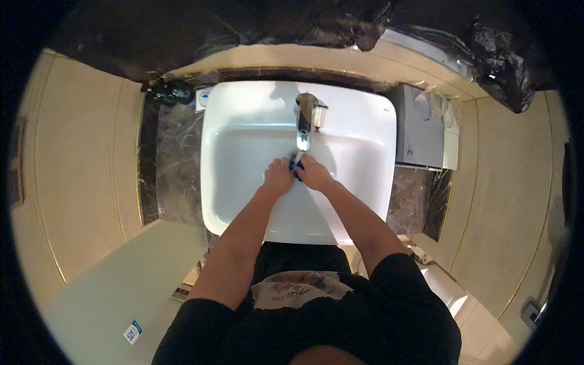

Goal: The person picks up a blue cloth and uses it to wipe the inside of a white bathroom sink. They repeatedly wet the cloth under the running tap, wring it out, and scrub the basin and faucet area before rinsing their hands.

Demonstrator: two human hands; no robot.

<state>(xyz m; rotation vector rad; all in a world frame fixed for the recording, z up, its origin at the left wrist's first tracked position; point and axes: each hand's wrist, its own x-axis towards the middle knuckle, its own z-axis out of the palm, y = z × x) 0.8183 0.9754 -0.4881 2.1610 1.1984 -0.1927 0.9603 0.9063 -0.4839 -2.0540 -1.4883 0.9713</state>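
Both hands meet low in the white sink (222, 182), right under the chrome faucet (303, 125). Between them is a small dark blue thing (296, 165), mostly covered by fingers, so its kind cannot be made out. My left hand (280, 176) is curled against its left side. From the other side, my right hand (315, 174) closes on it with bent fingers. A pale streak, which looks like running water, drops from the spout onto the blue thing.
A dark marble counter (179, 164) frames the sink. At its right stands a grey box (421, 131) with a clear ring-shaped item (438, 103) at its back corner. Dark glassy objects (170, 92) sit at the back left. Black plastic sheeting (274, 24) hangs along the far side.
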